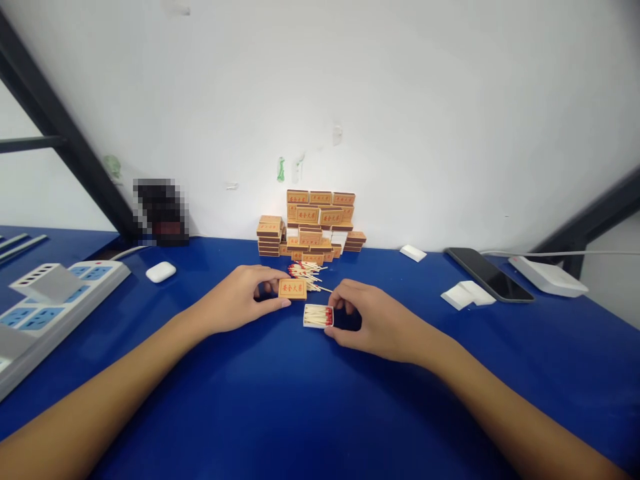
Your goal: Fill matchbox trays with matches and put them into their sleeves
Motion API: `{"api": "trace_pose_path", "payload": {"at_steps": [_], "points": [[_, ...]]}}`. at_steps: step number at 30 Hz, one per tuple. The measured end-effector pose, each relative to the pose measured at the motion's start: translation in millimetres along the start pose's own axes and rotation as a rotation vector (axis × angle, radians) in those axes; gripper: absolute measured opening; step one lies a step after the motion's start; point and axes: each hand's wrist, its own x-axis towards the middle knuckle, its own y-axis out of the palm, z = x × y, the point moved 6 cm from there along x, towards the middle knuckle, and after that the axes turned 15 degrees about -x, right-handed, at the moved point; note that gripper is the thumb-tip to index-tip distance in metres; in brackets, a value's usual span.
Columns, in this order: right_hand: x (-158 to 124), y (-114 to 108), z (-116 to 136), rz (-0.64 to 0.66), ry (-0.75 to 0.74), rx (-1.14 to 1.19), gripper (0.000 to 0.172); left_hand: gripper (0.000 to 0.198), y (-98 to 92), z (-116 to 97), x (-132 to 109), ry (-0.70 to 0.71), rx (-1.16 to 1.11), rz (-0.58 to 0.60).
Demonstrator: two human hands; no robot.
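My left hand [244,298] pinches an orange matchbox sleeve [293,289] with red print, holding it just above the blue table [300,413]. My right hand [373,320] grips a white inner tray [319,316] filled with red-tipped matches, resting on the table just right of the sleeve. Behind both lies a loose heap of matches [307,272]. Further back, a stack of orange matchboxes [313,227] leans against the white wall.
A white power strip [45,303] lies at the left edge, with a white earbud case [161,271] beside it. On the right are white trays [467,294], one white piece [413,253], a dark phone [489,274] and a white device [547,275] with cable.
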Motion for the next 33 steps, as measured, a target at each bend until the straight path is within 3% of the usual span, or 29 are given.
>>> {"api": "trace_pose_path", "payload": {"at_steps": [7,16,27,33], "points": [[1.4,-11.8,-18.9,-0.022,0.029,0.176,0.024,0.042,1.9,-2.7,0.5,0.027,-0.057,0.040],[1.7,-10.6,-21.1,0.023,0.028,0.246,0.029,0.047,2.5,-0.3,-0.9,0.026,-0.139,0.106],[-1.6,-16.7,-11.6,0.010,0.034,0.197,0.024,0.049,5.2,-1.2,0.0,-0.042,-0.198,0.120],[-2.2,-18.8,-11.6,-0.062,0.047,0.171,0.024,0.051,3.5,-3.0,0.2,-0.019,-0.206,0.090]]}}
